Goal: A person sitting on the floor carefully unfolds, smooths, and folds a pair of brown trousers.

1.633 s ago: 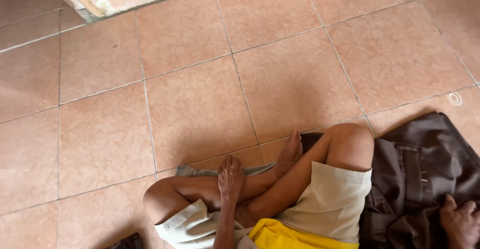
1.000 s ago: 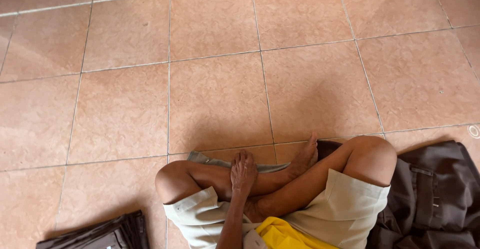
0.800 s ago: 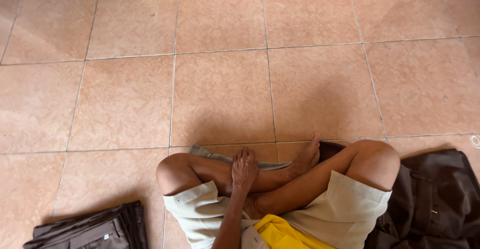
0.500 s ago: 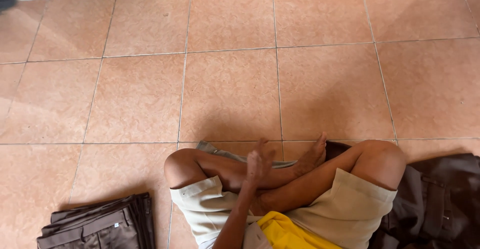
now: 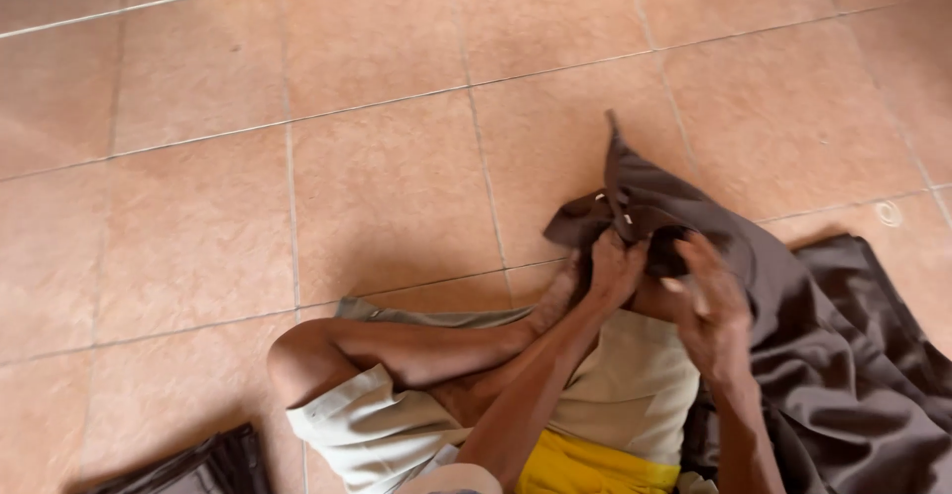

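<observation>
Seated cross-legged on tiled floor. Left hand clenched on the dark brown garment, lifted over right knee; right hand half-open, fingers touching cloth. Step: gathering it up. Next needs both hands gripping edges.

We look steeply down from our head at our crossed legs and the tiled floor, close.

No packages, labels, signs or screens.
</observation>
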